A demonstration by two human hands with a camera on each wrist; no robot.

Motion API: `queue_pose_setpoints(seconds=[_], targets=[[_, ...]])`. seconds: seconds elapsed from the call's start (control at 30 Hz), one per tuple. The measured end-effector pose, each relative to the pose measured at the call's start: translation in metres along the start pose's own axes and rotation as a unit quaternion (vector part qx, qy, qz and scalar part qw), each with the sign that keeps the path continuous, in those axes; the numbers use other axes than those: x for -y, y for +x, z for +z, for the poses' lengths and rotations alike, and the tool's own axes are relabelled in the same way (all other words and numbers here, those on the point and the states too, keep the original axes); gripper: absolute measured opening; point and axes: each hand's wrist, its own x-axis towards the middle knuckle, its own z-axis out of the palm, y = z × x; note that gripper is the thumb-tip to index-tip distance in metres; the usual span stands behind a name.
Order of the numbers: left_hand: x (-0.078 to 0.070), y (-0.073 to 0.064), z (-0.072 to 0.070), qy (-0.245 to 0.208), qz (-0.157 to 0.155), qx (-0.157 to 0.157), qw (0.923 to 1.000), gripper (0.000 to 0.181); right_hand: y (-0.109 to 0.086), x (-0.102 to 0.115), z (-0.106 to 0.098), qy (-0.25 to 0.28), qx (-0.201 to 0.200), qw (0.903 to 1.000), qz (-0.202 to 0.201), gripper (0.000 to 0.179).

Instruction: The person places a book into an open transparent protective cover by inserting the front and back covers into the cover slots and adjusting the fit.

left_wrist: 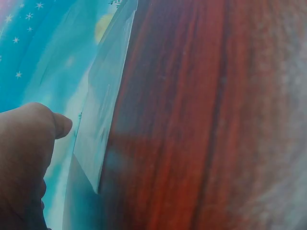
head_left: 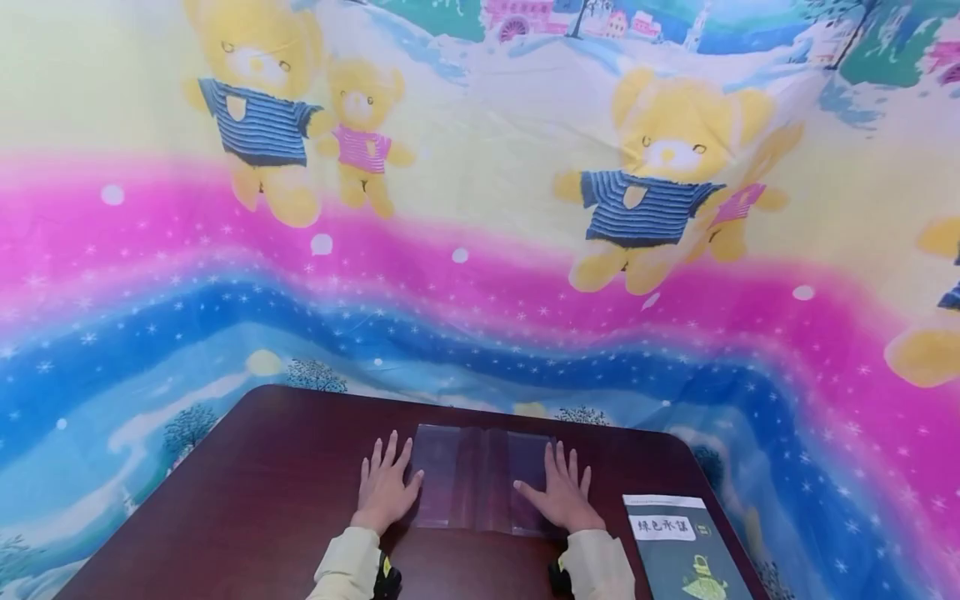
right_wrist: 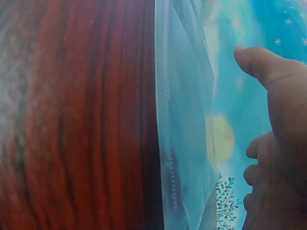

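Note:
A clear plastic book cover [head_left: 482, 483] lies spread flat on the dark wooden table, its two side flaps and middle strip showing. At its left edge is my left hand [head_left: 387, 487], palm down with fingers spread and thumb at the flap. My right hand [head_left: 561, 493] lies the same way at the right edge, its thumb over the flap. The left wrist view shows the left hand [left_wrist: 26, 153] beside the shiny cover [left_wrist: 103, 100]. In the right wrist view, the cover [right_wrist: 184, 120] has a ridged seam, with the right hand [right_wrist: 288, 105] beside it.
A dark green book [head_left: 686, 554] with a white title label lies on the table's right side, past my right hand. The brown table [head_left: 247, 492] has rounded far corners. Behind it hangs a colourful curtain [head_left: 480, 192] printed with bears.

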Motion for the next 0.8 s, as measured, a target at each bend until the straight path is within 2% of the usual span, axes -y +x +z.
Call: queue_pose_setpoints(seconds=[0.17, 0.33, 0.5, 0.57, 0.6, 0.67, 0.73, 0.8], targets=[[-0.002, 0.003, -0.001, -0.011, -0.008, 0.016, 0.9998, 0.065, 0.002, -0.002, -0.001, -0.001, -0.003, 1.0, 0.0, 0.106], [-0.014, 0.008, -0.002, -0.085, -0.008, 0.04, 0.9955, 0.065, 0.004, -0.003, -0.003, 0.007, 0.003, 1.0, -0.005, 0.101], [-0.04, 0.006, -0.001, -0.195, -0.008, 0.04, 0.98, 0.053, -0.001, -0.013, -0.006, 0.004, 0.01, 0.9999, -0.001, 0.084], [-0.053, 0.0, 0.001, -0.249, -0.011, 0.046, 0.9674, 0.05, -0.004, -0.019, -0.011, 0.001, 0.011, 0.9998, 0.013, 0.079], [-0.06, -0.003, 0.002, -0.29, -0.018, 0.061, 0.9549, 0.05, -0.006, -0.021, -0.015, -0.002, 0.011, 0.9997, 0.022, 0.078], [-0.074, -0.013, 0.003, -0.375, -0.034, 0.105, 0.9203, 0.052, -0.009, -0.026, -0.025, -0.003, 0.005, 0.9994, 0.034, 0.075], [-0.086, -0.023, 0.006, -0.461, -0.055, 0.16, 0.871, 0.051, -0.013, -0.032, -0.037, -0.01, -0.002, 0.9992, 0.039, 0.074], [-0.098, -0.034, 0.009, -0.52, -0.088, 0.214, 0.8222, 0.047, -0.018, -0.038, -0.05, -0.016, -0.014, 0.9991, 0.037, 0.073]])
